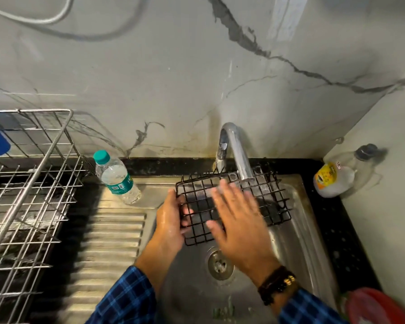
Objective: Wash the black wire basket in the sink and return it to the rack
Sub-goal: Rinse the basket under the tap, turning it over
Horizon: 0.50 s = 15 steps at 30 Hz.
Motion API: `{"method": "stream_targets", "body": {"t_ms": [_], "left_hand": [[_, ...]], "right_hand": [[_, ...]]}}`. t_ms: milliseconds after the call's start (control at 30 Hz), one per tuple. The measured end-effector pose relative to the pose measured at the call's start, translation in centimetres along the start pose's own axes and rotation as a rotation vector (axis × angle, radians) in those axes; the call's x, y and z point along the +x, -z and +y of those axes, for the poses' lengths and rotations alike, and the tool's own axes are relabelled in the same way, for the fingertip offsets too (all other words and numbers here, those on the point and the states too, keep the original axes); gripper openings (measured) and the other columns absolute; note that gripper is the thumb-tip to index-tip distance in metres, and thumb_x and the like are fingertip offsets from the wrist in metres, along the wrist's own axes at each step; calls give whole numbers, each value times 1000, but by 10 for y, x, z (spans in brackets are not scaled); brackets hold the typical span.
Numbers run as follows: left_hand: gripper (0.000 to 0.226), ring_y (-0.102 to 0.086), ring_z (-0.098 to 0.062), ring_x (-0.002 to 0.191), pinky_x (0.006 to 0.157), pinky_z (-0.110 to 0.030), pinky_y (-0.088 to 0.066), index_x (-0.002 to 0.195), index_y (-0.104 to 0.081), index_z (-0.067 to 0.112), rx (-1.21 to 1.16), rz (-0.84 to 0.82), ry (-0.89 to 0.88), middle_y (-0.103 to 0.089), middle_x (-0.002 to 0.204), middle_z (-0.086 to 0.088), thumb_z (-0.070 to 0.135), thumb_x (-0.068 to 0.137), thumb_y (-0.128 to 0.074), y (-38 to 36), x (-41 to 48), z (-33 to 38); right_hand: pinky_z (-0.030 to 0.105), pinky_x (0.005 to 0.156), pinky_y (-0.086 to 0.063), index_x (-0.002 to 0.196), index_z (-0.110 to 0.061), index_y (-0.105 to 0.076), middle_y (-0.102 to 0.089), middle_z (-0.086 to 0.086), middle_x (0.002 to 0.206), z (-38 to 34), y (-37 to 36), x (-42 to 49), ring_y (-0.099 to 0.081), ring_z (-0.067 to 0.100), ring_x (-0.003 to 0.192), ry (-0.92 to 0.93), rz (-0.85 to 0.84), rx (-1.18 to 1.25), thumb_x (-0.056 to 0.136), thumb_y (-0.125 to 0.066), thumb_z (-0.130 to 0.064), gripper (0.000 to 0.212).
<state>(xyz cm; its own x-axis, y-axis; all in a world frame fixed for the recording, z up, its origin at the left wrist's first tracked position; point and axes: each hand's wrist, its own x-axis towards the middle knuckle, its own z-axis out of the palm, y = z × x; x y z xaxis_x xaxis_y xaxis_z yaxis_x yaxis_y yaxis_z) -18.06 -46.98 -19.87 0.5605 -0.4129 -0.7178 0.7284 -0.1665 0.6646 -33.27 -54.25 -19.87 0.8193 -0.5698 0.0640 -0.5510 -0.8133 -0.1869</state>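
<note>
The black wire basket (270, 204) hangs tilted over the steel sink (297, 230), just under the curved tap (237, 150). My left hand (171, 220) grips its left edge, fingers curled through the mesh. With fingers straight and spread, my right hand (236, 220) lies flat across the grid's middle, blurred by motion. A silver wire dish rack (28, 195) stands on the counter at the left.
A plastic water bottle (116, 177) with a teal cap stands on the ribbed drainboard (108, 242) beside the rack. A soap bottle (337, 176) leans in the back right corner. A red lid (374, 307) shows at the lower right. The drain (220, 265) sits below the basket.
</note>
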Motion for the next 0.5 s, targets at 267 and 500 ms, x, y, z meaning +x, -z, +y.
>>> {"method": "stream_targets", "body": {"t_ms": [267,500], "left_hand": [[44,-30,-8,35,33,-16,-16,74,-54,22,33,-38,-21,-49,55,4,50,105,-41,3,-9,2],[43,-31,-7,31,32,-15,-20,72,-51,23,102,-93,-79,-46,53,5,49,105,-41,-7,-16,22]], "right_hand": [[59,107,-37,127,-24,-57,-60,0,128,36,17,9,-53,23,122,-200,196,124,97,-40,-46,41],[43,101,-40,123,-25,-60,-53,6,128,2,29,9,-51,22,117,-152,249,-49,94,-59,-36,32]]}}
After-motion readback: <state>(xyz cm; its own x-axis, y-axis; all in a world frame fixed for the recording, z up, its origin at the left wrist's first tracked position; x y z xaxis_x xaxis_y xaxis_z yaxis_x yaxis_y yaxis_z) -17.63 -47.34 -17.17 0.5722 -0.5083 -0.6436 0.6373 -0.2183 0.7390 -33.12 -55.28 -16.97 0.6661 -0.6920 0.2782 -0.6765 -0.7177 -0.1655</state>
